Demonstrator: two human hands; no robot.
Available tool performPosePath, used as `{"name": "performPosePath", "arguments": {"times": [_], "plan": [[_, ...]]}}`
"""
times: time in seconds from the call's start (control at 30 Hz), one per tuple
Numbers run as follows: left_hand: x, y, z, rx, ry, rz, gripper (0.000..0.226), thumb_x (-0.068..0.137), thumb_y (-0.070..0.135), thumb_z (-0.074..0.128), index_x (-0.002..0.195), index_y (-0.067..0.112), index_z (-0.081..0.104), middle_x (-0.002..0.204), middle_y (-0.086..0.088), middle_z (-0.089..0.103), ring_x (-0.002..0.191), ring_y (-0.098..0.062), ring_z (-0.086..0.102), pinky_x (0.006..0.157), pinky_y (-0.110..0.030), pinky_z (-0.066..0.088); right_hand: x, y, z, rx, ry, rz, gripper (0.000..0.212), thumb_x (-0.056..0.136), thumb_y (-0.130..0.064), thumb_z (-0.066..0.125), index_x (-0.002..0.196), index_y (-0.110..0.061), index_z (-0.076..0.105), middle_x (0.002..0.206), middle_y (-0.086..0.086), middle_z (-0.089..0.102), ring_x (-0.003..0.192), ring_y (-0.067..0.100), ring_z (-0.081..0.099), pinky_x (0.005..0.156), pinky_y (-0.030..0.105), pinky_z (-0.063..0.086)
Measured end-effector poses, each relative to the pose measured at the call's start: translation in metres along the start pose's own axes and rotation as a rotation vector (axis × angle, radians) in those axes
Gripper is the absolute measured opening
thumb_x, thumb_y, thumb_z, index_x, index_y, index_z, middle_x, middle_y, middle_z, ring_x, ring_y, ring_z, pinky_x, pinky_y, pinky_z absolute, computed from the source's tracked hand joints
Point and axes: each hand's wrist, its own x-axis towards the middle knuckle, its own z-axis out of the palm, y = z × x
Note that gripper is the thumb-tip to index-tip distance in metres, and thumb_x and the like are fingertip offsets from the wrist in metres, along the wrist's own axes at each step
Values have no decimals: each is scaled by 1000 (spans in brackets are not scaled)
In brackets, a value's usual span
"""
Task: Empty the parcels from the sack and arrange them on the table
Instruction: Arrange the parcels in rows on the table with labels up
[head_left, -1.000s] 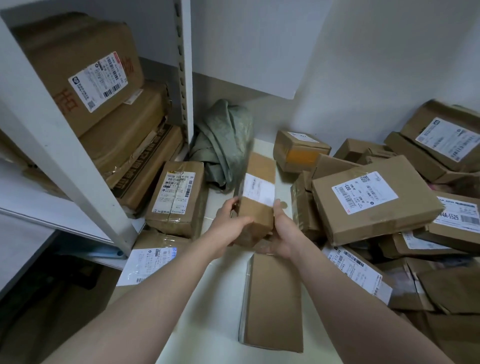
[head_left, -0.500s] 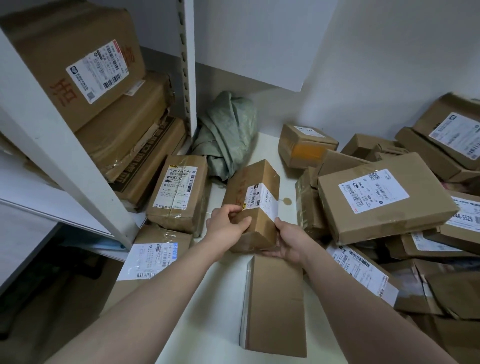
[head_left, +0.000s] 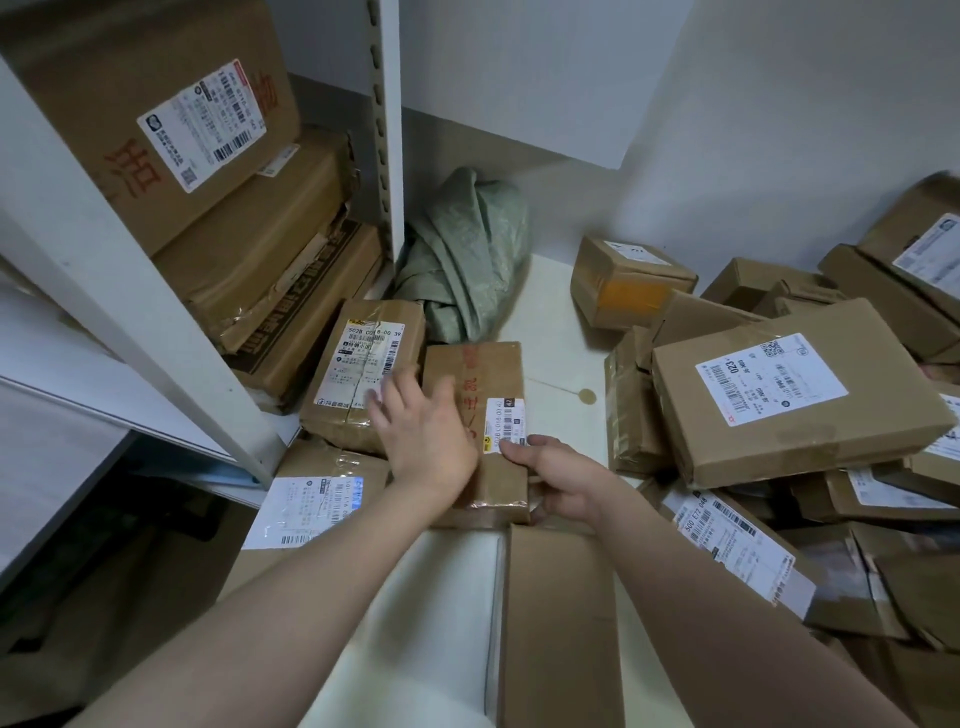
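A long brown parcel (head_left: 485, 384) with red writing and a small white label lies flat on the white table (head_left: 561, 358), right beside a taped labelled parcel (head_left: 358, 374). My left hand (head_left: 426, 431) hovers over its left edge with fingers spread, holding nothing. My right hand (head_left: 558, 475) grips the parcel's near right corner. The crumpled grey-green sack (head_left: 467, 260) lies slumped at the back against the shelf post. A plain brown parcel (head_left: 558, 623) lies on the table close to me.
A heap of labelled parcels (head_left: 795, 395) fills the table's right side, with a small box (head_left: 626, 280) behind it. A white shelf post (head_left: 119, 291) and stacked boxes (head_left: 156, 119) stand on the left. Another labelled parcel (head_left: 317, 499) lies below the table's left edge.
The long parcel has gone from tilted in both hands to lying flat beside the taped parcel. My left hand has let go and opened; my right hand still holds the corner.
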Motion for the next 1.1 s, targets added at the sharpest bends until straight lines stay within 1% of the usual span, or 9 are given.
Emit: {"name": "performPosePath", "arguments": {"times": [0.13, 0.23, 0.37, 0.43, 0.53, 0.63, 0.83, 1.0, 1.1], "plan": [[22, -33, -4, 81, -211, -74, 62, 81, 13, 58, 138, 32, 41, 160, -6, 7, 147, -33, -2, 112, -68, 4, 21, -10, 24, 138, 50, -30, 38, 98, -32, 56, 127, -8, 55, 102, 10, 71, 72, 20, 69, 46, 29, 53], [23, -50, -5, 89, -262, -26, 66, 80, 2, 55, 137, 33, 46, 160, 0, 4, 147, -30, -3, 110, -71, 6, 36, -8, 31, 141, 103, -9, 47, 95, -36, 59, 132, -11, 48, 113, 11, 69, 83, 22, 70, 47, 33, 55], [24, -36, -7, 174, -202, -18, 59, 78, 11, 56, 134, 29, 50, 159, -5, 8, 148, -31, -7, 113, -67, -7, 36, -7, 25, 54, 122, 21, 35, 97, -33, 55, 121, -8, 56, 111, 9, 69, 90, 24, 66, 69, 54, 58], [30, -17, -10, 143, -167, 21, 54, 81, 20, 57, 134, 26, 49, 159, -8, 8, 148, -33, -6, 114, -63, -8, 30, -14, 18, 6, 162, -14, 30, 98, -31, 52, 113, -5, 56, 108, 9, 67, 82, 20, 60, 78, 45, 58], [46, 16, -11, 60, -155, 91, 58, 83, 29, 63, 138, 26, 44, 157, -9, 9, 147, -32, 0, 115, -60, -9, 22, -38, 3, -103, 294, -128, 26, 96, -27, 52, 119, -19, 42, 101, 2, 50, 70, 13, 45, 73, 32, 45], [73, 52, -5, -44, -159, 124, 58, 87, 32, 60, 141, 28, 40, 156, -9, 16, 146, -32, 6, 116, -60, -3, 19, -80, -20, -166, 476, -298, 46, 95, -27, 51, 139, -14, 42, 114, 7, 55, 93, 22, 57, 81, 34, 49], [146, 126, 14, -443, -317, 77, 59, 94, 45, 52, 145, 21, 37, 147, -14, 40, 137, -33, 33, 112, -41, 25, 10, -184, -88, -411, 880, -522, 45, 93, -14, 48, 137, -12, 46, 135, 9, 55, 126, 29, 50, 98, 29, 38], [189, 171, 40, -859, -523, -40, 59, 95, 51, 48, 146, 23, 38, 146, -9, 44, 131, -29, 44, 108, -43, 39, 44, -227, -146, -749, 973, -178, 50, 92, -21, 51, 137, -2, 37, 139, 17, 43, 133, 36, 34, 109, 39, 27], [205, 188, 46, -958, -688, -79, 60, 98, 54, 39, 151, 27, 29, 152, -1, 39, 134, -27, 42, 109, -41, 38, 65, -230, -161, -664, 872, -65, 59, 81, -25, 53, 133, -2, 41, 127, 15, 52, 120, 36, 50, 100, 44, 44]]}}
